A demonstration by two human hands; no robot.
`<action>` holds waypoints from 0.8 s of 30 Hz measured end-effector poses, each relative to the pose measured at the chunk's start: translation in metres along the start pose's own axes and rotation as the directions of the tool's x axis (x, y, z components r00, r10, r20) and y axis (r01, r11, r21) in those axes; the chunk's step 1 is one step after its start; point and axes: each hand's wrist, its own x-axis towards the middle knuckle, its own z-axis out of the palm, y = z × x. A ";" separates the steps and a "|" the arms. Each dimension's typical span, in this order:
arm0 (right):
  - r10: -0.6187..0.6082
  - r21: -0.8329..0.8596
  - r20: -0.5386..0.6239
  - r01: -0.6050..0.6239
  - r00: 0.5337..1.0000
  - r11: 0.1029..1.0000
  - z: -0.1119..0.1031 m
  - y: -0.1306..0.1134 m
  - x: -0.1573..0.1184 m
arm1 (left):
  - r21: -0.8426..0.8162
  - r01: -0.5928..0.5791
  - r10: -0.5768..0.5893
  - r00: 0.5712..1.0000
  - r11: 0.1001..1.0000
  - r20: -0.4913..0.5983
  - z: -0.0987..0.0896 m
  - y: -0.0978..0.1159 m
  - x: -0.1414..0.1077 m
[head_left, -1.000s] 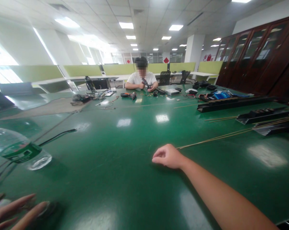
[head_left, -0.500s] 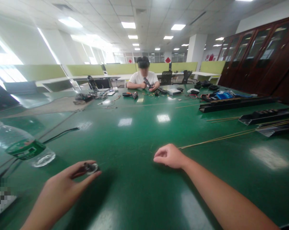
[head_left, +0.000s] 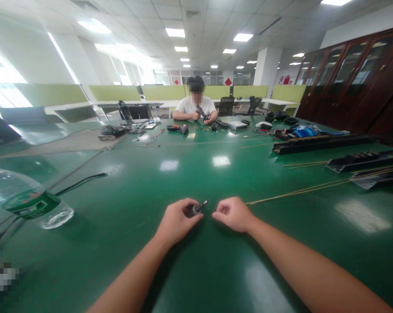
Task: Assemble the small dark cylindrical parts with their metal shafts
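Observation:
Near the middle of the green table, my left hand (head_left: 180, 219) grips a small dark round part with a metal shaft (head_left: 197, 210) between thumb and fingers. The shaft points up and to the right, towards my right hand (head_left: 233, 214). That hand is closed, its fingers curled and thumb tip against them; whether something small is in them I cannot make out. A narrow gap lies between the two hands. Just behind my right wrist are the near ends of thin brass-coloured rods (head_left: 297, 191).
A clear plastic bottle (head_left: 33, 202) lies at left beside a black cable (head_left: 82, 183). Black metal channels (head_left: 327, 144) lie at right. Across the table (head_left: 144, 187) sits a person (head_left: 196, 106) holding a dark tool, with a drill (head_left: 178, 129) and loose parts nearby.
My left hand has moved right and away from me with the small part, ending close to my right hand. The part's shaft now shows clearly. My right hand has barely moved.

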 end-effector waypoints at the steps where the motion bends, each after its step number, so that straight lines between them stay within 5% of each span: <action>1: -0.013 -0.040 0.000 0.013 1.000 0.999 0.000 0.000 0.000 | -0.002 -0.007 0.007 1.000 1.000 -0.001 0.000 -0.003 0.000; 11: -0.065 0.008 -0.005 0.065 0.998 0.998 0.000 -0.001 -0.002 | -0.077 -0.200 0.202 0.979 0.977 0.018 0.006 -0.001 -0.001; 18: -0.064 0.123 0.000 0.064 0.998 0.990 0.000 -0.007 -0.005 | -0.104 -0.092 0.086 0.995 0.990 -0.057 0.010 -0.001 -0.003; 24: -0.119 0.082 -0.002 0.118 0.993 0.990 -0.001 -0.009 -0.007 | -0.069 -0.151 0.147 0.987 0.986 -0.062 0.009 0.002 -0.003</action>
